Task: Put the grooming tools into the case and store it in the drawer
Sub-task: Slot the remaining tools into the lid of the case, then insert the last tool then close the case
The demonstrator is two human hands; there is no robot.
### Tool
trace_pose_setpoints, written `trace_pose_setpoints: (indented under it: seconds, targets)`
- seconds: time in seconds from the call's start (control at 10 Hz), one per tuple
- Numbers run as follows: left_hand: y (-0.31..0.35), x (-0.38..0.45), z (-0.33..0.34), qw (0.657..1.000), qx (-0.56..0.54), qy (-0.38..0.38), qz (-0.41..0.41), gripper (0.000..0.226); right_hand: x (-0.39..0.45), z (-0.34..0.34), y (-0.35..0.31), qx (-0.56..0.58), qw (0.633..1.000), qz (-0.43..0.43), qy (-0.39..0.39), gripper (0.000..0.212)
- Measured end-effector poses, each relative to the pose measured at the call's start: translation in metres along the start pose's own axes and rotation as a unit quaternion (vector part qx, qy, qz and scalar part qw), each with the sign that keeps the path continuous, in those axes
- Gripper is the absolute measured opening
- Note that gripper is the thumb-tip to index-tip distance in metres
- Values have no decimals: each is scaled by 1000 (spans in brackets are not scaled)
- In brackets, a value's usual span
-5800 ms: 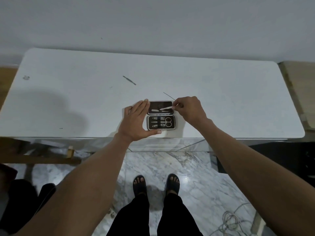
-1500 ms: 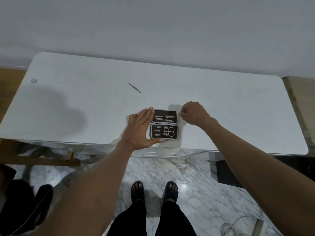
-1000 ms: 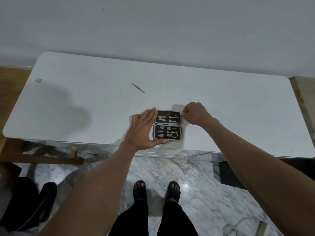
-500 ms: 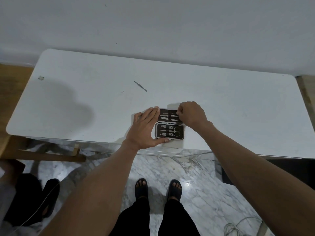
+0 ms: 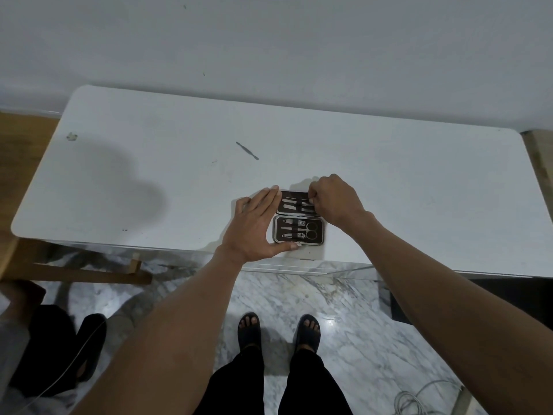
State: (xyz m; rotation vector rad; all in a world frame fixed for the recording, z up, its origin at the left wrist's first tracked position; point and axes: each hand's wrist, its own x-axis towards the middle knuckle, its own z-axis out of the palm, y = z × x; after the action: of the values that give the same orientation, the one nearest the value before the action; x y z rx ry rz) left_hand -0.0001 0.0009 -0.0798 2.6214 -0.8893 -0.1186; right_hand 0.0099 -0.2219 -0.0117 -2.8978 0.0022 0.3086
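Observation:
A small dark grooming case lies open near the front edge of the white table. Its near half holds scissors, clippers and a file; its far half holds several thin metal tools under a strap. My left hand lies flat against the case's left side, thumb along its front edge. My right hand is over the far half's right end, fingertips pinched on a thin metal tool there. One slim metal tool lies loose on the table, further back and to the left.
A wall rises right behind the table. Below the front edge there is a marble floor, my sandalled feet, a wooden frame at the left, a dark bag and a coiled cable at the lower right.
My right hand has shifted left from beside the case onto the far half's right end, carrying the thin tool into it. My left hand has stayed against the case.

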Motion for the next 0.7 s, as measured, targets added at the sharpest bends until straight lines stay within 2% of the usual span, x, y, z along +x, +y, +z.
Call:
trace_pose_setpoints:
  seconds: [0.3, 0.5, 0.7]
  targets:
    - [-1, 1, 0, 1000, 6, 0, 1, 122, 6, -5, 1, 13, 1000, 11, -16, 17]
    - [-2, 1, 1, 1000, 8, 1, 3, 124, 32, -26, -4, 113, 992, 49, 26, 10]
    - [0, 2, -5, 1000, -1, -15, 4, 123, 69, -30, -29, 140, 989, 43, 27, 8]
